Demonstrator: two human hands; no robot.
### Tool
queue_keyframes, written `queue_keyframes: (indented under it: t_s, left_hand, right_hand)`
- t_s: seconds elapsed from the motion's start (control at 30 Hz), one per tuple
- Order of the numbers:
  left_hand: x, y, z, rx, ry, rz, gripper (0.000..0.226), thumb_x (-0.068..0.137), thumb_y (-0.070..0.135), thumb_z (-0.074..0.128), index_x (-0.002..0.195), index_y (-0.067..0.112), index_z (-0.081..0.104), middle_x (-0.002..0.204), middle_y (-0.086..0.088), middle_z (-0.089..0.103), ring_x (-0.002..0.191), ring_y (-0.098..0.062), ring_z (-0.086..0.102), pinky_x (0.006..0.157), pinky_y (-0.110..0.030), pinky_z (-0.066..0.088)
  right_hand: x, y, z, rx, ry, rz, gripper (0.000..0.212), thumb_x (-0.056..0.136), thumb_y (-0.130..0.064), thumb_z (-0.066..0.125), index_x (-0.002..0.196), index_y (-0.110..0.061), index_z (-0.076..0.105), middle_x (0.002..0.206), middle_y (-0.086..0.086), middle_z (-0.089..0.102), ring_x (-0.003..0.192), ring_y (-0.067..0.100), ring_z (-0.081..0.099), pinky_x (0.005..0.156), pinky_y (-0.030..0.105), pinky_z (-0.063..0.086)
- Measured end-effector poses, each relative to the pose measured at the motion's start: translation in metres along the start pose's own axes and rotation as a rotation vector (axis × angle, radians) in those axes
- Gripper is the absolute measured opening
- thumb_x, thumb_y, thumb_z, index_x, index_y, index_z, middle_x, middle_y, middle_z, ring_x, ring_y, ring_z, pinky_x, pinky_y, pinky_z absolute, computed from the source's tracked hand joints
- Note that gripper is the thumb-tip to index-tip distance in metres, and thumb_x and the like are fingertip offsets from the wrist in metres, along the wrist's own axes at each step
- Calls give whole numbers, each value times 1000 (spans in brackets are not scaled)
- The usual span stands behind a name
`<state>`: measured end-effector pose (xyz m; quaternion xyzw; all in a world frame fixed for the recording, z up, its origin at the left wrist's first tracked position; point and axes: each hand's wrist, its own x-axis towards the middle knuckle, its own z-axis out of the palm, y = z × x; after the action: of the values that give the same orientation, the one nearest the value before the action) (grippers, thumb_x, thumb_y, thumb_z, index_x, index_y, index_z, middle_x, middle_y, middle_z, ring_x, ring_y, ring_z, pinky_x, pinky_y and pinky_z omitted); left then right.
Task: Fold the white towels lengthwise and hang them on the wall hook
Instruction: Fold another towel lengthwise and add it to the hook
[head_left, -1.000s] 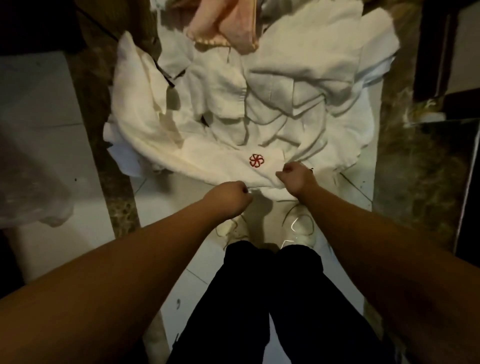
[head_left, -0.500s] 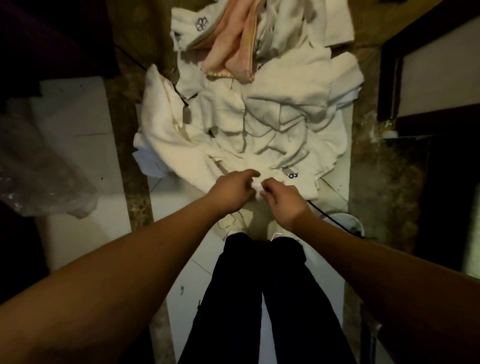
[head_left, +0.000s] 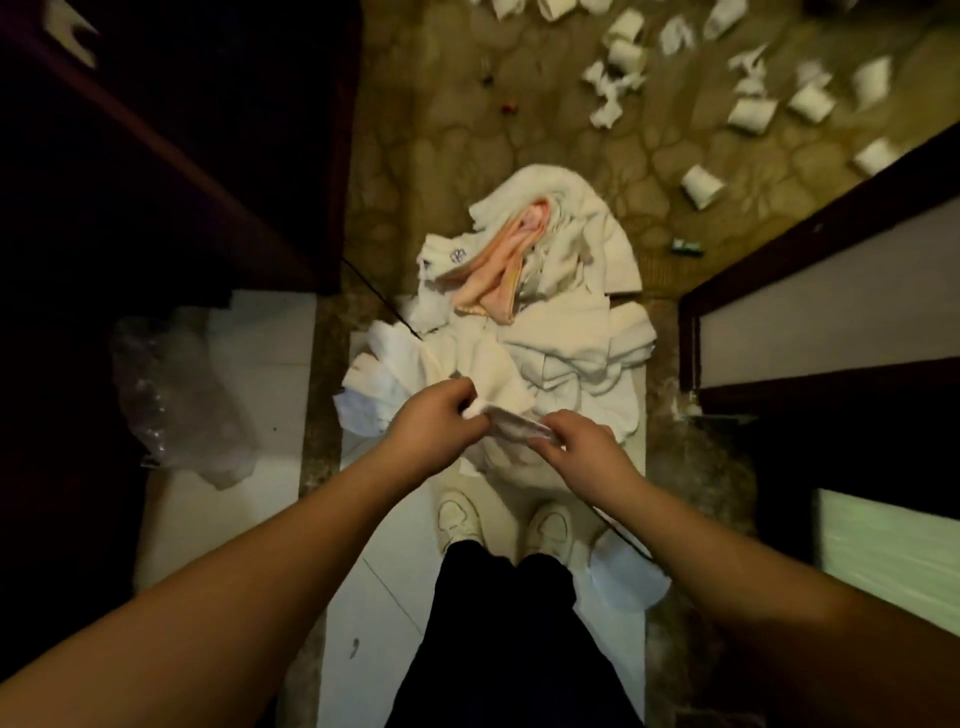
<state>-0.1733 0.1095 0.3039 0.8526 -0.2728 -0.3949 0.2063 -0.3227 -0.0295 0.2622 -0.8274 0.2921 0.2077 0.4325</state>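
Observation:
A heap of white towels (head_left: 561, 358) lies on the floor in front of my feet. My left hand (head_left: 434, 423) and my right hand (head_left: 579, 449) both pinch the top edge of one white towel (head_left: 511, 423), which hangs bunched between them and drapes down toward my shoes. The hands are a short way apart, above the near end of the heap. A pink towel (head_left: 501, 275) lies folded among the white ones farther back. No wall hook is in view.
Several white paper cups (head_left: 750, 111) are scattered on the patterned floor (head_left: 467, 130) at the back right. A clear plastic bag (head_left: 171, 395) lies at the left. Dark wooden frames (head_left: 779, 244) stand on both sides. A white bowl-like object (head_left: 626, 577) sits by my right shoe.
My hands rose from the heap with one towel's edge and moved slightly apart. The view pulled back from the floor, showing the cups beyond.

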Motion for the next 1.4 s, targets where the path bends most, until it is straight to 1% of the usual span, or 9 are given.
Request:
queue_keyframes:
  t_s: [0.2,0.3,0.37,0.47,0.67,0.9,1.1,1.23,1.4]
  left_hand:
    - [-75,53,-76,102,187,207,22,81,13,72,69,12,54,117,-7,68,109,-23,57,81,-24,37]
    - [-122,89,-115,116,270,288,12,76,22,63,77,12,68,101,-6,73,94,-19,63,75,-27,47]
    - [-150,108,-140,61,346,321,35,69,32,51,80,7,72,79,-7,69,76,-17,59,66,-36,47]
    - [-207,135,-179,46,462,268,27,70,32,53,67,6,58,62,-6,54,63,-23,53,58,-43,42]
    - [-310,144,-233,140,597,84,33,94,44,60,76,23,43,72,0,56,64,-17,54,58,-33,36]
    - [-423,101,-252,222,648,-19,35,92,46,64,116,22,55,104,6,64,87,-13,62,73,-31,51]
    - [-538,46,-229,235,554,-135,32,85,53,71,96,24,64,83,10,60,72,-5,57,58,-24,41]
    - [-607,27,-216,212,537,-128,30,81,56,73,92,29,66,86,12,63,77,-4,61,59,-24,41]
    - [-689,23,-203,197,565,-121,40,81,52,75,93,16,68,78,3,63,66,-12,57,57,-27,37]
  right_hand:
    - [-38,-87,-97,-121,150,-184,22,97,-17,52,113,-22,68,116,-3,64,114,21,55,97,40,37]
    - [-64,-140,-134,-148,221,-310,24,97,-16,53,113,-22,69,118,-2,66,114,21,56,91,37,37]
    - [-82,-175,-152,-119,264,-409,23,95,-13,55,111,-18,70,115,2,68,111,24,59,90,36,42]
    - [-119,-229,-175,-126,333,-504,22,96,-13,53,110,-15,69,113,4,67,109,22,59,90,35,45]
    - [-204,-321,-209,-109,501,-680,20,96,-16,55,110,-14,69,110,4,66,104,21,60,87,33,44]
    - [-304,-371,-181,-266,723,-847,23,98,-16,58,117,-14,72,116,5,68,105,25,62,78,28,41]
    - [-381,-376,-130,-303,850,-907,20,93,-6,62,107,-6,76,100,17,70,91,37,66,78,32,45]
    - [-428,-373,-110,-313,892,-760,29,104,-18,47,123,-14,69,120,13,63,109,31,58,81,25,32]
    - [-480,-378,-89,-276,912,-758,31,103,-19,44,119,-22,70,123,8,60,111,32,58,94,43,46]
